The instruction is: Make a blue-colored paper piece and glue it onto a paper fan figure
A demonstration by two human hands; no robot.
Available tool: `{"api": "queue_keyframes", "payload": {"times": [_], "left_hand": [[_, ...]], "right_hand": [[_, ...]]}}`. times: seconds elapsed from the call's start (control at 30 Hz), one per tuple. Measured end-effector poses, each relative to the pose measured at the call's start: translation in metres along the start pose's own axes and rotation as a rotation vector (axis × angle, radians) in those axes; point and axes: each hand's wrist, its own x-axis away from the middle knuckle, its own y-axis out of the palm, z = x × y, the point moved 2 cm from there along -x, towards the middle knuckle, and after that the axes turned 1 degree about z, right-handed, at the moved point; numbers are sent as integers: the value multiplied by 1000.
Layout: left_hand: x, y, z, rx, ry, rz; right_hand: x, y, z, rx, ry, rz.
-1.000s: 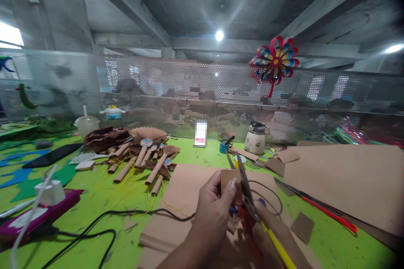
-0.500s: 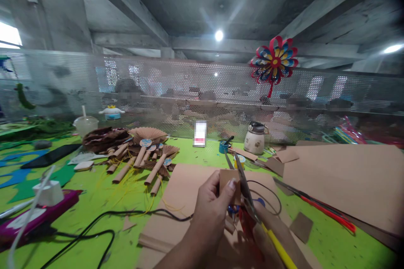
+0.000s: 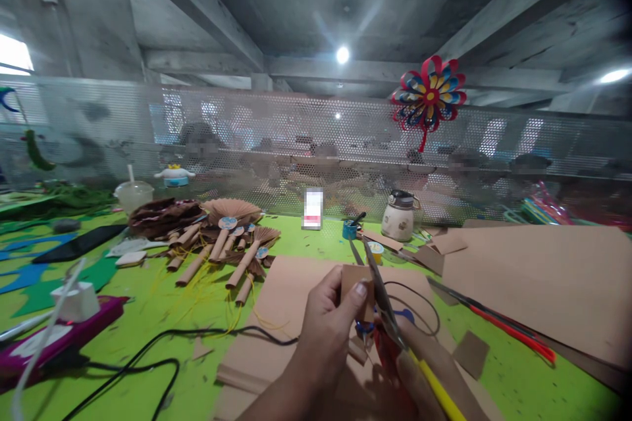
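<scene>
My left hand (image 3: 328, 316) pinches a small brown piece of paper (image 3: 351, 279), with the thumb lying across its front. Closed round the handles of a pair of scissors (image 3: 388, 306) is my right hand (image 3: 415, 355). The blades point up and away from me, parted, and one runs along the right edge of the paper. A yellow stick-like part (image 3: 439, 388) shows beside the right hand; what it belongs to is unclear. Below both hands lies a large brown paper sheet (image 3: 286, 289). Something blue behind the hands is partly hidden.
Several paper fans with rolled handles (image 3: 241, 263) lie left of the sheet. A black cable (image 3: 162, 335) crosses from a purple power strip (image 3: 99, 322). Red-handled scissors (image 3: 513, 329) rest at right by a large brown sheet (image 3: 543, 276). A jug (image 3: 397, 220) stands behind.
My left hand and the paper piece have shifted very slightly left. The scissors stay at the paper's right edge, almost unmoved.
</scene>
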Motion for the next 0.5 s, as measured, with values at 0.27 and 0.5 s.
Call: {"api": "queue_keyframes", "payload": {"times": [0.27,0.5], "left_hand": [[-1,0,-2,82,-20,-1],[0,-2,-3,106,-41,0]], "right_hand": [[-3,-3,-2,59,-37,-44],[-3,-4,-10,32,-52,-17]]}}
